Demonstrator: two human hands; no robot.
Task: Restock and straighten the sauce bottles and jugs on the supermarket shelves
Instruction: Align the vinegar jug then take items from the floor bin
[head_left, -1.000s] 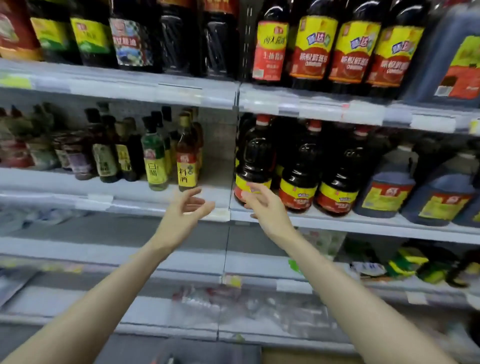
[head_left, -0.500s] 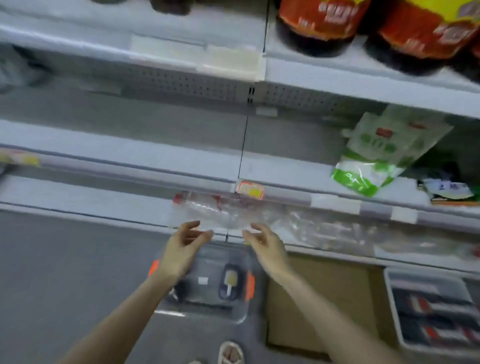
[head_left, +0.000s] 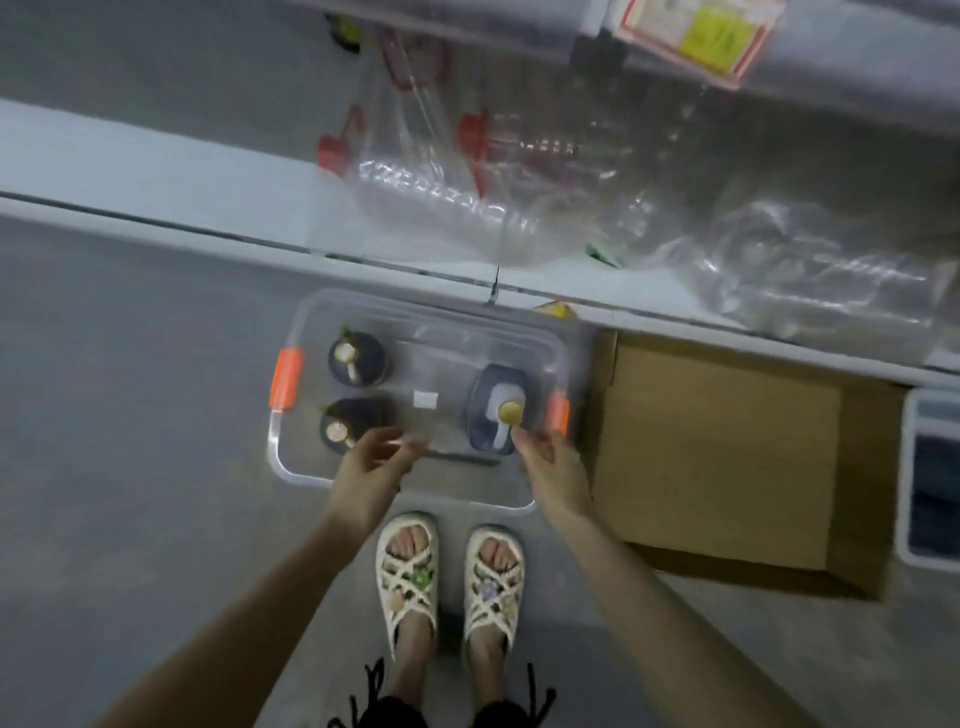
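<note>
Bottom shelf (head_left: 156, 171) across upper frame, cardboard box (head_left: 727, 457) centre right, clear bin (head_left: 291, 467) on floor at centre, blue jug (head_left: 498, 384) in bin's right end just above right hand (head_left: 553, 470), two dark bottles (head_left: 358, 358) in left end, nearer one beside left hand (head_left: 371, 467), hands apart, fingers loosely bent, gripping nothing.

Flat brown cardboard (head_left: 727, 457) lay on grey floor (head_left: 130, 389), just right of clear bin (head_left: 291, 467) with orange latches. White crate (head_left: 930, 478) stood at right edge, beside cardboard. Cream strappy sandals (head_left: 493, 582) stood near bin's near rim. Crumpled clear plastic (head_left: 779, 270) lay beyond bin; red-bordered yellow tag (head_left: 696, 36) above it.
</note>
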